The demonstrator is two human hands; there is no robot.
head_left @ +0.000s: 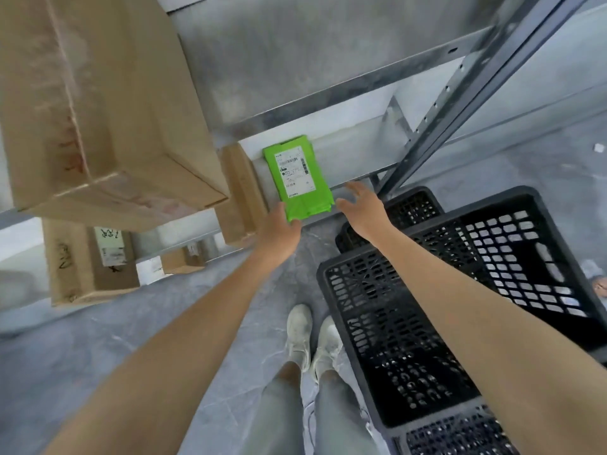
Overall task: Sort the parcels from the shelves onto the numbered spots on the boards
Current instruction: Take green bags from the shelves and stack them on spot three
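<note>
Green parcel point(297, 178) beside cardboard box point(241, 192) (left hand point(279, 226) touching).

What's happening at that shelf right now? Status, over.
Left hand grips green parcel at near corner. Right hand open beside it. Cardboard box close on its left; black crate under right arm.

hands point(279, 229), forearms point(197, 323) bare | trousers point(285, 415) pale grey | shoes point(300, 330) white
</note>
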